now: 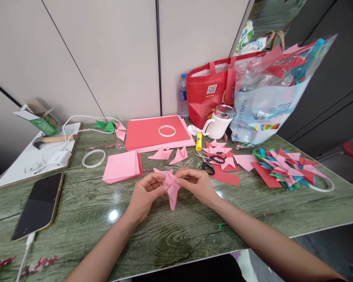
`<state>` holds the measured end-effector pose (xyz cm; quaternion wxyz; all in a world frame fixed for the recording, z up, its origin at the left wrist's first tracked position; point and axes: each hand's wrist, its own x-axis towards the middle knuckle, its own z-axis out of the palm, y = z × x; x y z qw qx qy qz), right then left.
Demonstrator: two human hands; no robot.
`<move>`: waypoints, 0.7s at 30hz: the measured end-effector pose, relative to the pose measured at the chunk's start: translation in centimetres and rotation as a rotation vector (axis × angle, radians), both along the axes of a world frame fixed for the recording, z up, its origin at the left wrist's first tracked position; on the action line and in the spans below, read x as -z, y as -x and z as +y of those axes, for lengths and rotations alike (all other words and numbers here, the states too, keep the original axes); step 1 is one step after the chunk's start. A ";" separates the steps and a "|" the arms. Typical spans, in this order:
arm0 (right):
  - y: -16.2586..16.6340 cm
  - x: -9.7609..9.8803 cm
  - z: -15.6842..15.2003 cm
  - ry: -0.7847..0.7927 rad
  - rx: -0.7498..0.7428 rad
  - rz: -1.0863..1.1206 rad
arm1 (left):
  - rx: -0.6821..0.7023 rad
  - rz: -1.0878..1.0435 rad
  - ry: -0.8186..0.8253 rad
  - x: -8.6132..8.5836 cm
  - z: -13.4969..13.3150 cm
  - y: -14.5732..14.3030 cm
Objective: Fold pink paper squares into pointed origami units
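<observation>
Between my two hands is a folded pink origami piece (172,187), held just above the table with a long point hanging down. My left hand (147,194) pinches its left side between thumb and fingers. On the right side, my right hand (197,185) grips it the same way. Just beyond lie two folded pink paper pieces (179,155). To the left sits a stack of pink paper squares (121,166) with red sheets beneath. Black-handled scissors (209,159) rest to the right, near a yellow glue stick (199,141).
Red and pink sheets (147,131) carry a tape roll (167,131) at the back. A white mug (217,124), red bag (204,94) and copy paper bag (253,113) stand right, behind a colourful paper pile (291,166). A phone (39,205) and hammer (55,139) lie left.
</observation>
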<state>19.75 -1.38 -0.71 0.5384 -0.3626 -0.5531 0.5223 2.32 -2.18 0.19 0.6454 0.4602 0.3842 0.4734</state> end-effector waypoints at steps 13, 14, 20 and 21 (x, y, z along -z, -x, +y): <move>0.2 0.4 -0.6 -0.272 0.177 -0.259 | -0.201 0.278 -0.165 -0.3 -0.3 -0.3; 0.3 0.4 -0.7 -0.295 0.181 -0.274 | -0.203 0.295 -0.164 -0.4 -0.3 -0.3; 0.3 0.3 -0.9 -0.373 0.192 -0.345 | -0.245 0.397 -0.161 -0.9 -0.5 -0.4; 0.4 0.3 -0.9 -0.388 0.195 -0.358 | -0.247 0.418 -0.177 -0.9 -0.6 -0.4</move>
